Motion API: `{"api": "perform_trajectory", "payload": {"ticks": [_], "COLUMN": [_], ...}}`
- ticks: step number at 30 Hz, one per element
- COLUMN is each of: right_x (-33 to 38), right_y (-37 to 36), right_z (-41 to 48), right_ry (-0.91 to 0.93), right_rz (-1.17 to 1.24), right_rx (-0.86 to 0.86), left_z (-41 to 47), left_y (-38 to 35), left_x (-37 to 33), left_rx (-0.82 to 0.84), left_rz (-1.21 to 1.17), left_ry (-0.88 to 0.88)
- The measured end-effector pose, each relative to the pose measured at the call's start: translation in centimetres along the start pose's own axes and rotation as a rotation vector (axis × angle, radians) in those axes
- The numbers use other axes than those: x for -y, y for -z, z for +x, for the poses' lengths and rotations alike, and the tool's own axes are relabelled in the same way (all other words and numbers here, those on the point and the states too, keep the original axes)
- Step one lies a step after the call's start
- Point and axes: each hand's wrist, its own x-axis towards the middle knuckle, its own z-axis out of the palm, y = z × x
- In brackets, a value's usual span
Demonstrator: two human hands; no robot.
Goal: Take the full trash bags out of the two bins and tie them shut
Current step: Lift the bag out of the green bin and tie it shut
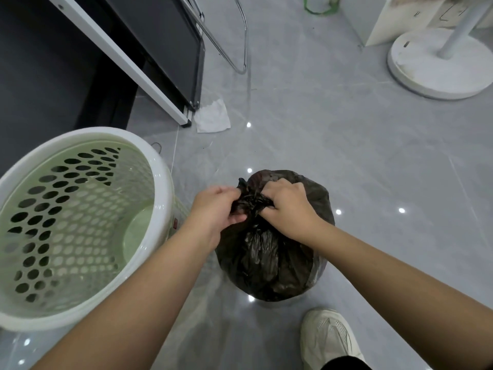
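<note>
Black crinkled trash bag [269, 252], neck bunched in both hands [253, 206]

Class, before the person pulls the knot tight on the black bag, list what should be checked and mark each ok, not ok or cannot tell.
1. Bag out of the bin and on the floor: ok.
2. Bin emptied: ok, no liner inside.
3. Left hand gripping the gathered neck: ok.
4. Right hand gripping the neck: ok.
5. Knot finished: cannot tell, hands cover it.
6. Bag free of tears: cannot tell, far side hidden.
</note>
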Motion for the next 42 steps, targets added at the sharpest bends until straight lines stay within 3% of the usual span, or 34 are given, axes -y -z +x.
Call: {"api": "perform_trajectory", "payload": {"ticks": [2,4,5,7,10,12,14,15,18,19,21,24,26,29,31,34,39,41,42], "right_x": [-0.3,-0.5,-0.4,-0.1,0.4,0.7,0.9,0.9,0.5,0.4,0.2,0.1,-0.5,-1.4,-1.5,-1.4,-1.1,-1.2,-1.3], "right_y": [0.3,0.6,0.7,0.9,0.9,0.7,0.2,0.0,-0.2,-0.2,-0.1,-0.1,-0.4,-0.8,-0.6,-0.2,-0.7,-0.7,-0.6], "right_z": [0.1,0.2,0.2,0.1,0.2,0.1,-0.2,-0.4,-0.8,-0.9,-0.8,-0.7,-0.9,-1.7,-1.7,-1.2,-1.2,-1.2,-1.3], "right_ry": [-0.036,-0.066,-0.074,-0.073,-0.074,-0.069,-0.041,-0.018,0.01,-0.001,-0.025,-0.035,-0.057,-0.075,-0.069,-0.059,0.007,0.025,0.025], "right_rz": [0.027,0.026,0.016,-0.019,-0.056,-0.054,-0.064,-0.078,-0.021,0.038,0.117,0.136,0.114,0.119,0.12,0.07,0.005,-0.006,-0.002], "right_rx": [0.062,0.114,0.139,0.178,0.206,0.199,0.135,0.078,-0.044,-0.048,-0.035,-0.003,0.046,0.13,0.142,0.149,0.174,0.149,0.126], "left_z": [-1.1,-1.9,-2.1,-1.5,-0.4,-0.2,0.0,0.0,-0.4,-0.8,-1.8,-2.7,-2.4,-1.1,-1.0,-1.4,-0.5,0.5,0.8], "left_y": [0.4,1.2,1.4,1.6,0.7,-0.2,-0.8,-1.0,-0.8,-0.7,-0.6,-0.9,-0.3,1.1,1.3,1.1,1.5,1.1,1.0], "left_x": [-0.1,-0.4,-0.5,-0.1,1.3,1.4,1.1,0.8,-0.5,-0.5,-0.3,0.4,0.4,-0.1,-0.2,0.9,2.4,2.2,1.8], "left_rx": [-0.096,-0.031,0.03,0.075,0.031,0.04,0.043,0.064,0.192,0.232,0.262,0.25,0.165,-0.055,-0.019,0.151,0.026,0.073,0.17], "left_rz": [0.499,0.91,1.075,1.455,1.795,1.795,1.583,1.401,0.43,0.14,-0.204,-0.368,-0.2,0.463,0.808,1.057,1.66,1.571,1.399], "left_ry": [-0.435,-0.879,-1.014,-1.124,-1.042,-0.934,-0.777,-0.602,0.055,0.186,0.243,0.08,-0.121,-0.51,-0.698,-0.909,-1.085,-0.96,-0.789]}}
